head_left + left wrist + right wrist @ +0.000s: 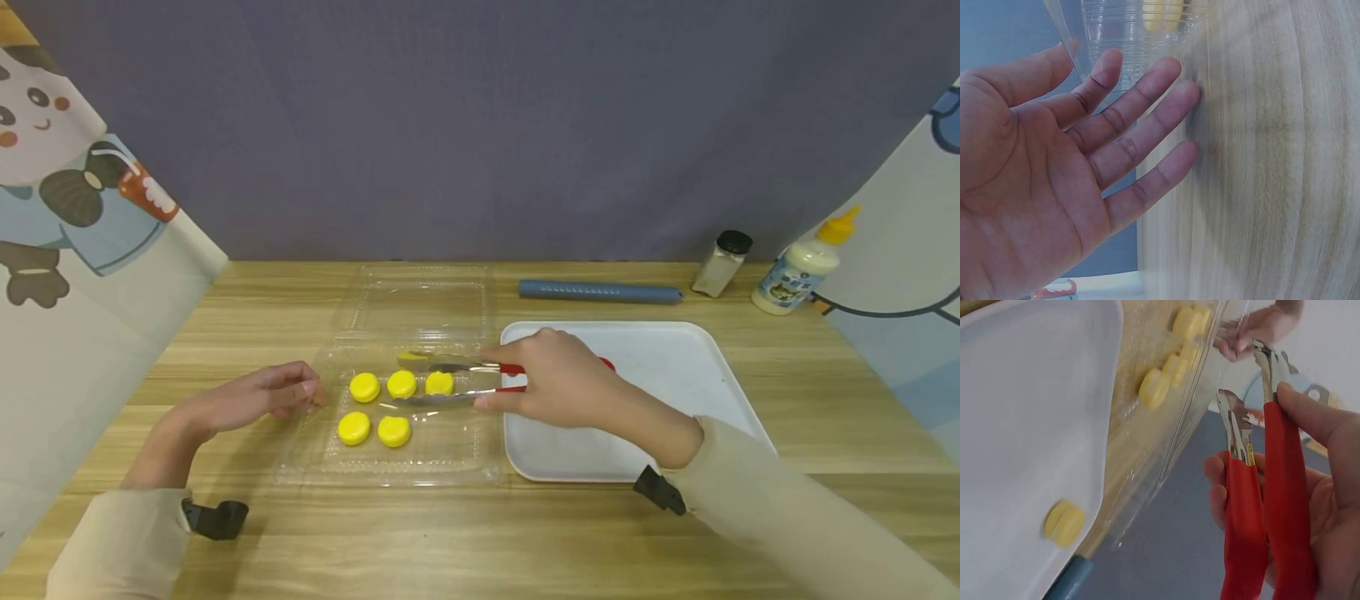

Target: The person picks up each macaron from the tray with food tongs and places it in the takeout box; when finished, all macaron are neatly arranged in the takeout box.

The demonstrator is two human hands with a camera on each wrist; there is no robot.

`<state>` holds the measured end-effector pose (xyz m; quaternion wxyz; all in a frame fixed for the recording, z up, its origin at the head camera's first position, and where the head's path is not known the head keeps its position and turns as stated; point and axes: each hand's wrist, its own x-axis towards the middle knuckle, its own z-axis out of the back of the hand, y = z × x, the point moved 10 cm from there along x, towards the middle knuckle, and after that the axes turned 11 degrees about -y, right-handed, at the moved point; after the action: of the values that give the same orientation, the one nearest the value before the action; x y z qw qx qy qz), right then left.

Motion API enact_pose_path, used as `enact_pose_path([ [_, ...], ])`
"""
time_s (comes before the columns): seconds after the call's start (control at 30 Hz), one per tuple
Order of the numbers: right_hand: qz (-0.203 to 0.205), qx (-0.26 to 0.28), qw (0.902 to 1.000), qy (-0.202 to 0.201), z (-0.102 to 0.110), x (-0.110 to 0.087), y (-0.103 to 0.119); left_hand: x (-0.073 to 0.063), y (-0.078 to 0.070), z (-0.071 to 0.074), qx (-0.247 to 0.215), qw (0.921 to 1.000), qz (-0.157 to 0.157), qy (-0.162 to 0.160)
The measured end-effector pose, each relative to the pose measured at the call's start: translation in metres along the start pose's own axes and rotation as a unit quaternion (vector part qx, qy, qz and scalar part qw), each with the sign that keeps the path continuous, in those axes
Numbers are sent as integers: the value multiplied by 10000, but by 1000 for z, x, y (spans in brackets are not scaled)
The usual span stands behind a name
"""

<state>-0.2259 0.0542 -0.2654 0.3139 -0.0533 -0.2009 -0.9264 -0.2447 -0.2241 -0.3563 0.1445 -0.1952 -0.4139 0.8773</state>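
Observation:
My right hand (558, 379) grips metal tongs (1266, 487) by their red handles. The tongs' arms are spread above a clear plastic container (390, 475), with nothing held between their tips. Several yellow macarons (364, 387) sit in two rows in the container. Another yellow macaron (1065, 523) rests on the white tray (675, 350), hidden behind the hand in the head view. At the container's left side, my left hand (262, 395) pinches its rim between thumb and index finger. The other fingers (1147, 125) stretch out loosely in the left wrist view.
The container's clear lid (420, 300) lies opened toward the back. Behind the tray is a blue stick-shaped pack (600, 291). A black-capped jar (722, 265) and a yellow-tipped squeeze bottle (798, 271) stand at the back right. A dark cloth wall (510, 125) bounds the table.

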Motion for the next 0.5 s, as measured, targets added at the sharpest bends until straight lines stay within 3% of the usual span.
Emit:
enact_pose_path([
  [0.27,-94,518,9984,-207,19,-14,-26,1,1,0,20,10000,24,-2],
  [0.5,-538,485,9969,-313,34,-28,-54,1,1,0,-24,10000,27,28],
])
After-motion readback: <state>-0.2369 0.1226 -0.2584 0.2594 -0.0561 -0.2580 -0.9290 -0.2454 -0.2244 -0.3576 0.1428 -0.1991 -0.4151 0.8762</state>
